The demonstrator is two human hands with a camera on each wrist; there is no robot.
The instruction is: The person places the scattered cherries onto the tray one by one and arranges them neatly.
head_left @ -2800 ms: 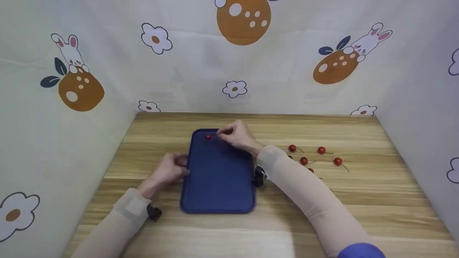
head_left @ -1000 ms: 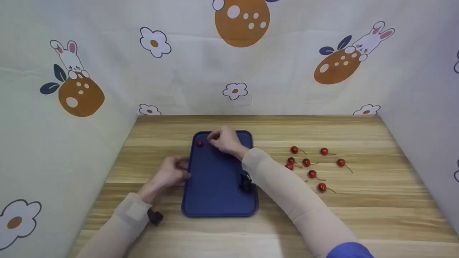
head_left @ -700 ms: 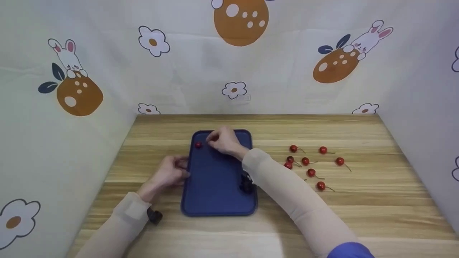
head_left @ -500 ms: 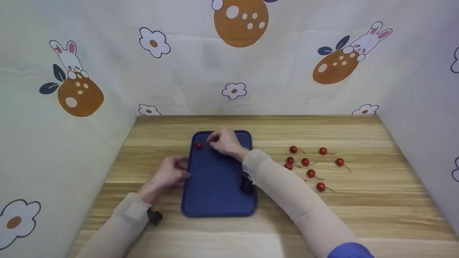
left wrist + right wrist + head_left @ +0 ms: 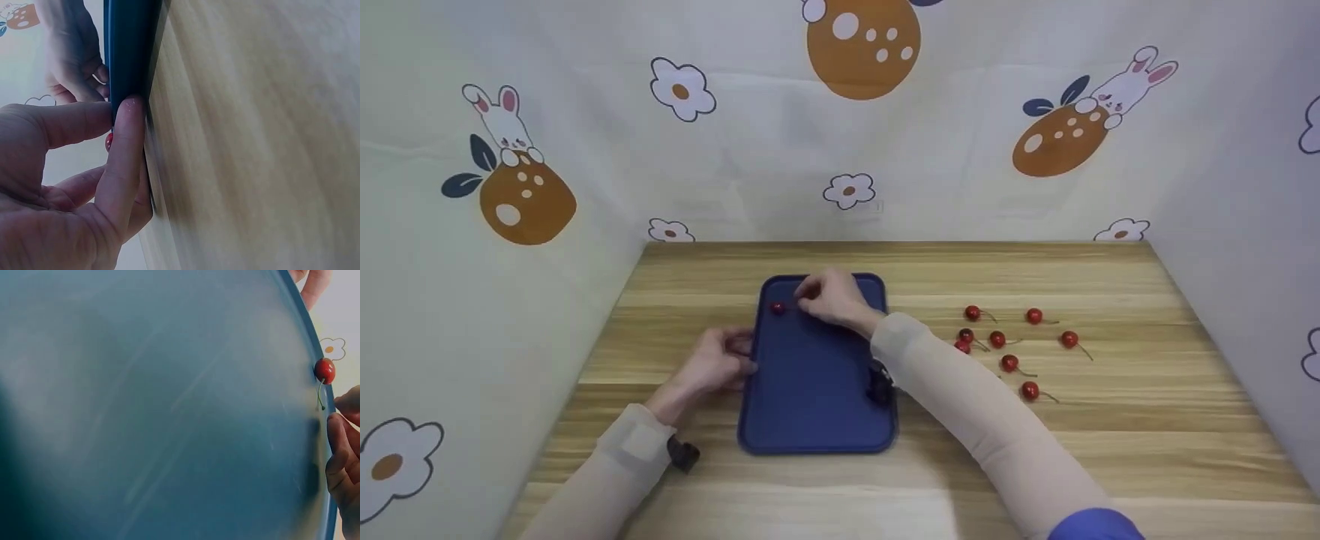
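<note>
A blue tray (image 5: 817, 390) lies on the wooden table. My left hand (image 5: 718, 358) grips its left edge, with fingertips on the rim and outer side in the left wrist view. One red cherry (image 5: 778, 307) lies in the tray's far left corner; the right wrist view shows its green stem (image 5: 320, 395) with a free end. My right hand (image 5: 832, 298) is over the far part of the tray, bent fingers just right of the stem. Its fingertips (image 5: 334, 421) are close to the stem end but apart from it.
Several red cherries with stems, such as one cherry (image 5: 1030, 390), are scattered on the table (image 5: 1125, 442) right of the tray. Two lie close together beside the right forearm (image 5: 982, 405). Patterned cloth walls (image 5: 757, 150) enclose the table's back and sides.
My right hand has carried the cherry left and nearer, into the tray's corner, and let its stem go. Lately the cherry has shifted slightly nearer. My left hand has stayed on the tray edge.
</note>
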